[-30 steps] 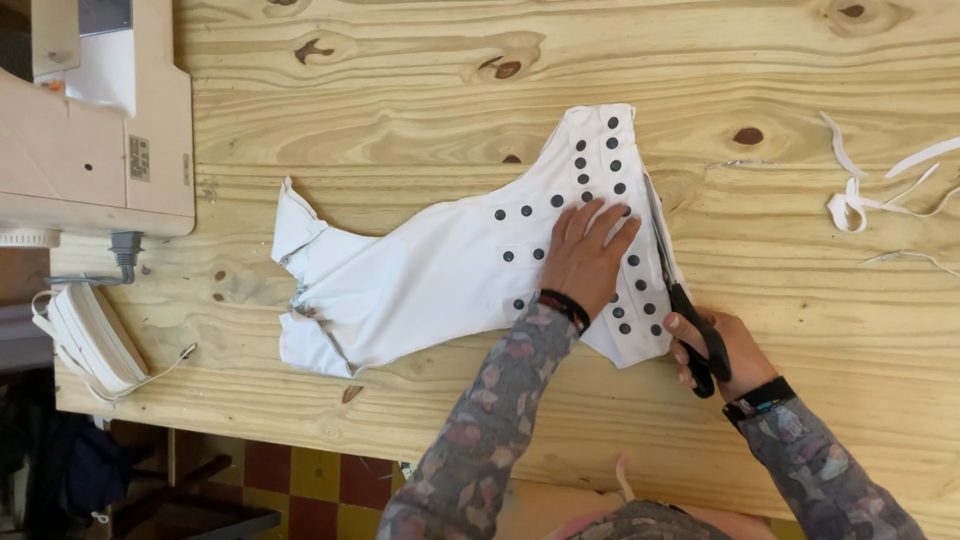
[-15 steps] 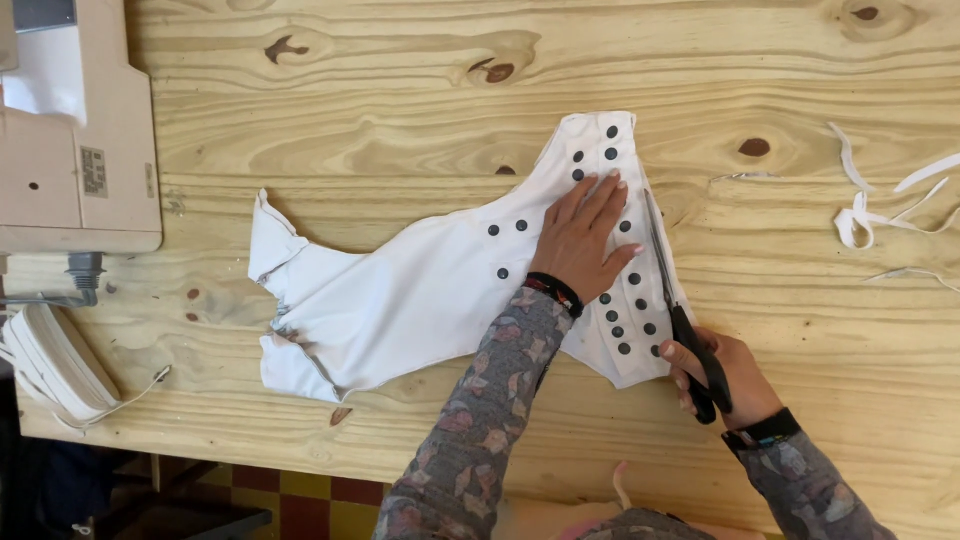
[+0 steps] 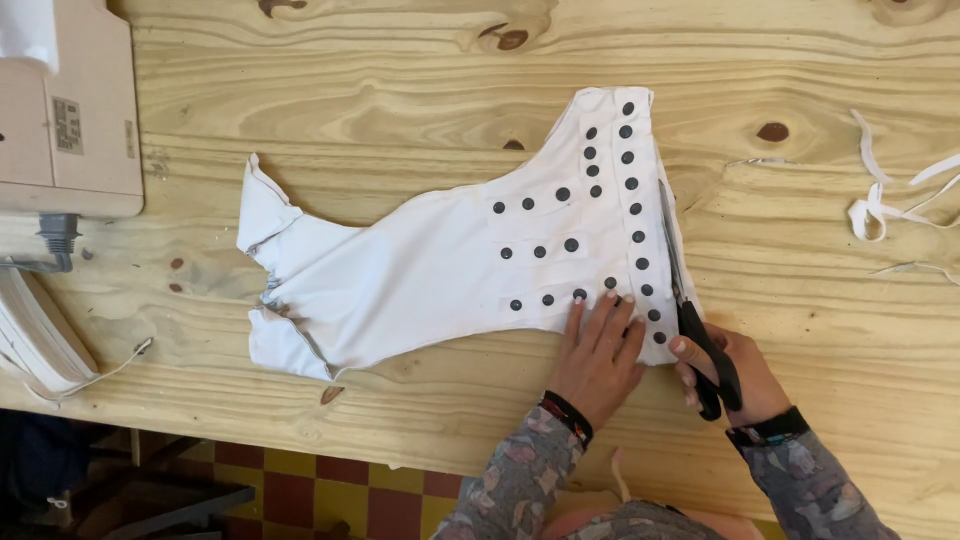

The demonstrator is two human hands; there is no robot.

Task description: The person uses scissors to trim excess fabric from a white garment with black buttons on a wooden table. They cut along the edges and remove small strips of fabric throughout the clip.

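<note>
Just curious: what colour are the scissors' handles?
Black, seen in the head view: the scissors sit in the right hand.

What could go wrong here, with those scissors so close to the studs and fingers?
The scissors run along the right edge of the white fabric, right beside a column of dark snap studs; the blades might strike a stud or wander off line. The left hand presses the cloth near the blades, so fingers could get nicked. Only that corner is pinned; the rest might shift.
</note>
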